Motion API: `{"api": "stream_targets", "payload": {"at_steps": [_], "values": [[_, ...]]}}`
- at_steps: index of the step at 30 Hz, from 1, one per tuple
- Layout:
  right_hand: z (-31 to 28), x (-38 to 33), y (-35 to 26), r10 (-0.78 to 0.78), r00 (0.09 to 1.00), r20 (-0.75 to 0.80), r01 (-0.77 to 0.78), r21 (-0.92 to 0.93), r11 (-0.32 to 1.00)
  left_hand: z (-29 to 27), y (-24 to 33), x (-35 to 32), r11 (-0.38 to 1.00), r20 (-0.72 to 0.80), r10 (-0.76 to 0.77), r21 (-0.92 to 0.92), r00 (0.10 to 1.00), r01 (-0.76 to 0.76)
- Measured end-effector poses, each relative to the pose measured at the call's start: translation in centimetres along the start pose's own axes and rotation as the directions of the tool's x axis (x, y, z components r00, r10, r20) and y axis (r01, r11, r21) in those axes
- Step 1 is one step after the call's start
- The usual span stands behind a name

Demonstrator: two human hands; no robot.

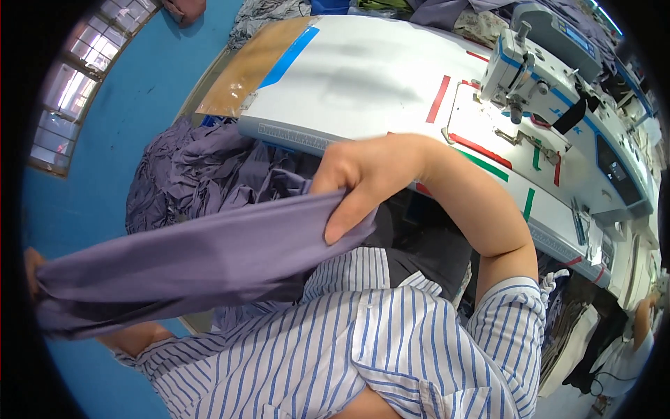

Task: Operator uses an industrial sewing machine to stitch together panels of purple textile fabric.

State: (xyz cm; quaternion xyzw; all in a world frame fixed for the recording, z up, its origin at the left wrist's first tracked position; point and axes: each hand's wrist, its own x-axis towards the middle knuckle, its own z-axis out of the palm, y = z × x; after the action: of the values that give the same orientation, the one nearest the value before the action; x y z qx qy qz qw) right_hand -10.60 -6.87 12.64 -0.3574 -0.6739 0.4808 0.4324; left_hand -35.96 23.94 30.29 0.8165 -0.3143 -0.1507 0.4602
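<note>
A long, folded piece of purple-grey cloth (209, 244) stretches across my body, off the near side of the sewing table. Its right end is pinched by my right hand (373, 171), thumb in front and the other fingers bent behind the fabric. At the far left rim my left hand (32, 271) grips the other end; most of its fingers are hidden by the cloth. Below the upper layer a dark fold gapes along the left half. Behind the cloth lies a large crumpled heap of the same purple fabric (188, 178).
A white sewing table (349, 77) with red, green and blue tape has a ruler strip along its near edge. On its right stands a sewing machine (551, 84); small scissors (578, 222) lie nearer. Fabric piles line the back. Another person's arm (642, 321) shows at far right.
</note>
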Motion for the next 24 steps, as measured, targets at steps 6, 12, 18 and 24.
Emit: {"api": "stream_targets", "payload": {"at_steps": [6, 12, 18, 24], "values": [[0.0, 3.0, 0.1, 0.045, 0.823, -0.567, -0.332, -0.416, 0.847, 2.7, -1.2, 2.1, 0.886, -0.283, -0.328, 0.238, 0.901, 0.397], [-0.2, 5.3, -6.6, -0.437, 0.775, -0.456, -0.070, -0.750, 0.658, 5.6, -2.5, 8.6, 0.738, -0.394, -0.350, 0.443, 0.850, 0.510], [2.9, 6.5, -3.4, -0.035, 0.980, -0.196, -0.059, -0.453, 0.889, 3.9, -0.1, 6.8, 0.887, -0.109, -0.371, 0.252, 0.922, 0.386], [-1.2, 3.0, 1.7, 0.027, 0.978, -0.206, -0.053, -0.123, 0.991, 2.3, 1.0, 3.3, 0.804, -0.341, -0.386, 0.332, 0.857, 0.494]]}}
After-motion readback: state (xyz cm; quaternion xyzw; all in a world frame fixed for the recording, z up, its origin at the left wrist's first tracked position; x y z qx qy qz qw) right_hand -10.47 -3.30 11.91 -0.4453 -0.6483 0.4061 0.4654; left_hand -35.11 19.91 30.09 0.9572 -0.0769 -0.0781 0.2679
